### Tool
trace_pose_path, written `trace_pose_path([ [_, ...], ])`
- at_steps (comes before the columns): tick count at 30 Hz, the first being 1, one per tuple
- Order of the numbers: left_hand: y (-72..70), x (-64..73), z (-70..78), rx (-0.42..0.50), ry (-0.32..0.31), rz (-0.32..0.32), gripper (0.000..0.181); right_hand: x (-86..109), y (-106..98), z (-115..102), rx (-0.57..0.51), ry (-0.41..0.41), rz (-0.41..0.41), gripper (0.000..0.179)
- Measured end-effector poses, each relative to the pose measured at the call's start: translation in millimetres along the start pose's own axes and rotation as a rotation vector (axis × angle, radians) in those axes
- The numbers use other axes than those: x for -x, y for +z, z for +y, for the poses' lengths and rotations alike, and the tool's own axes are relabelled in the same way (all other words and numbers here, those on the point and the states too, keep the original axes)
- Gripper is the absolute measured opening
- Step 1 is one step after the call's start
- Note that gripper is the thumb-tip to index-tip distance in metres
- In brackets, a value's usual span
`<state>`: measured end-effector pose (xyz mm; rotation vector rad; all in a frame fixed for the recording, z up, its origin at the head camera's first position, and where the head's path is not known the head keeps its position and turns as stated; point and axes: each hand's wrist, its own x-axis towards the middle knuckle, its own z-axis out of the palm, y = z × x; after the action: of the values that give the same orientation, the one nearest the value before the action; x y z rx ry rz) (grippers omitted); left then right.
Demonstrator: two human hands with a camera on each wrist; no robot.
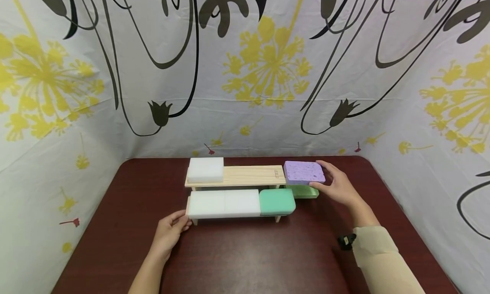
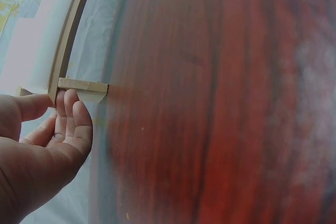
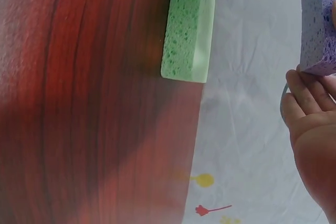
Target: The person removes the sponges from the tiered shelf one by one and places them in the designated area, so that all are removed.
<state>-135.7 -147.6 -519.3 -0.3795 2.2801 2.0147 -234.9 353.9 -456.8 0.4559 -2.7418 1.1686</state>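
Observation:
My right hand (image 1: 338,186) holds a purple sponge (image 1: 303,172) by its right end, thumb at the near side and fingers at the far side. In the right wrist view the purple sponge (image 3: 313,24) shows at the upper right, above the fingertips. Below it lies a light green sponge (image 1: 306,192). With thumb and fingers, my left hand (image 1: 171,231) pinches the left end of the front wooden rack; the left wrist view shows the rack's edge (image 2: 65,45) and a leg (image 2: 84,84). Two white sponges (image 1: 223,204) and a teal sponge (image 1: 277,201) lie in a row on that rack.
Behind the front rack stands a second low wooden rack (image 1: 249,175), with a white sponge (image 1: 206,169) on its left end. Both stand on a dark red-brown table (image 1: 245,260). A patterned white cloth (image 1: 245,128) surrounds the table's back and sides.

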Motion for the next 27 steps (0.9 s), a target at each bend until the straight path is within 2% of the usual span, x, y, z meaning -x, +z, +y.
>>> trace_pose_path([
  [18,0.1,-1.9,0.1,-0.008,-0.014,-0.004,0.034,7.4,-10,17,-0.007,-0.011,-0.011,0.078],
  [27,-0.4,-2.8,-0.2,-0.003,-0.022,-0.005,0.034,13.5,-16,32,0.024,0.043,-0.045,0.08],
])
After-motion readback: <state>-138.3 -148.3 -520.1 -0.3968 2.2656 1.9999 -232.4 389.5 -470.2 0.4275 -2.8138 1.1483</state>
